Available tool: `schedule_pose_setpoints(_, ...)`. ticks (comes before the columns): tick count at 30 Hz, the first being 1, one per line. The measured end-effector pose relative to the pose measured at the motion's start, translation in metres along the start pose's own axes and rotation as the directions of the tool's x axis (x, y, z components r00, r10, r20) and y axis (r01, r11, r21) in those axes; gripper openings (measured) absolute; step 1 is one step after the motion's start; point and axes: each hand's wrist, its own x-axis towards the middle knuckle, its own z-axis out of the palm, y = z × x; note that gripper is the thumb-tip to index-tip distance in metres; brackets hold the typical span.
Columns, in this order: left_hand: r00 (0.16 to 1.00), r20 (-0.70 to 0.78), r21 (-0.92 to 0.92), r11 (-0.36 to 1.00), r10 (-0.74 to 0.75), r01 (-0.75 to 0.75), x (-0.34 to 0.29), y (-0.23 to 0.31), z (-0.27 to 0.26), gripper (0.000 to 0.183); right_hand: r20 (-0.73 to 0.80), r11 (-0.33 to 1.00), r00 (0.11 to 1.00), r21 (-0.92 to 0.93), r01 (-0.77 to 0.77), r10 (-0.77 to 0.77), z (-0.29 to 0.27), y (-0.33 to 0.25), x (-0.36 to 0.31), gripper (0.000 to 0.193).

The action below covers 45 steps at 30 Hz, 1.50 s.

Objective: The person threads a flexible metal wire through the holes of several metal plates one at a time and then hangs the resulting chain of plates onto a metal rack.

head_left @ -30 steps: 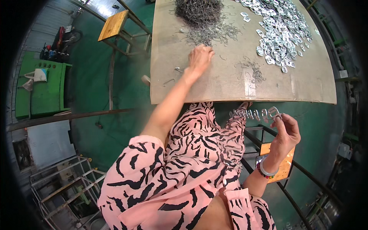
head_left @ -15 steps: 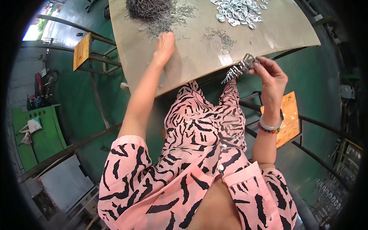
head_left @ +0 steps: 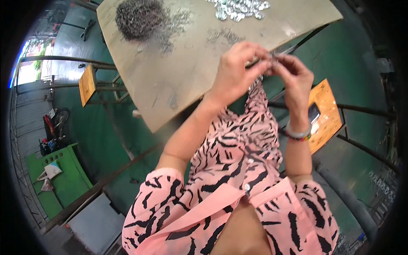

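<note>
Evidently, both hands had met in front of the body, in line with the near edge of the broad beige board-topped table (head_left: 182,74). From my distant seat I saw the person's bare right hand (head_left: 298,78) pinching a small, blurred grey metal piece (head_left: 272,57) between thumb and bent fingers. The bare left hand (head_left: 231,76) came up from the other side, its thumb and forefinger meeting at that same spot; I couldn't tell whether they were clamped on the metal or only touching it. I took the facing grips as a way to steady something so small from two sides.

Just below, partly hidden by the left hand, shiny silver metal bits (head_left: 260,78) showed against the trousers, clear of the surface, perhaps so that nothing snagged them.

A dense round heap of dark grey wire hooks (head_left: 139,20) sat toward the surface's far left corner, loose ones spilling rightward. Flat silver metal loops (head_left: 238,10) lay by the far edge, likely kept apart so the kinds didn't mix. Between them and the near edge was a small scatter of thin grey hooks (head_left: 227,35), presumably there for easy reach.
</note>
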Motion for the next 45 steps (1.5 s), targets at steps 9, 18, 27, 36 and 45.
schedule_pose_setpoints(9,0.994,-0.063,0.110,0.991,0.088,-0.081,-0.002,-0.009,0.032,0.013,-0.080,1.000,0.997,0.002,-0.025,0.025,-0.010,-0.004,-0.006,0.011)
schedule_pose_setpoints(18,0.998,0.055,-0.262,0.965,0.006,0.009,0.002,-0.020,0.031,0.014,0.264,0.999,0.964,-0.013,-0.033,0.036,-0.048,-0.014,0.036,0.012)
schedule_pose_setpoints(27,0.998,0.066,-0.278,0.961,0.005,0.014,0.002,-0.013,0.024,0.017,0.343,0.418,0.849,-0.756,0.504,-0.402,0.004,0.110,0.226,0.040)
schedule_pose_setpoints(36,1.000,-0.024,-0.309,0.951,0.004,-0.012,-0.004,-0.007,0.018,0.012,0.030,0.969,0.998,-0.242,0.054,-0.048,-0.022,0.069,0.169,0.025)
schedule_pose_setpoints(45,0.997,-0.078,-0.296,0.955,-0.024,0.000,-0.006,-0.013,0.007,0.008,0.021,1.000,1.000,-0.020,0.007,-0.007,0.011,-0.015,0.024,0.022)
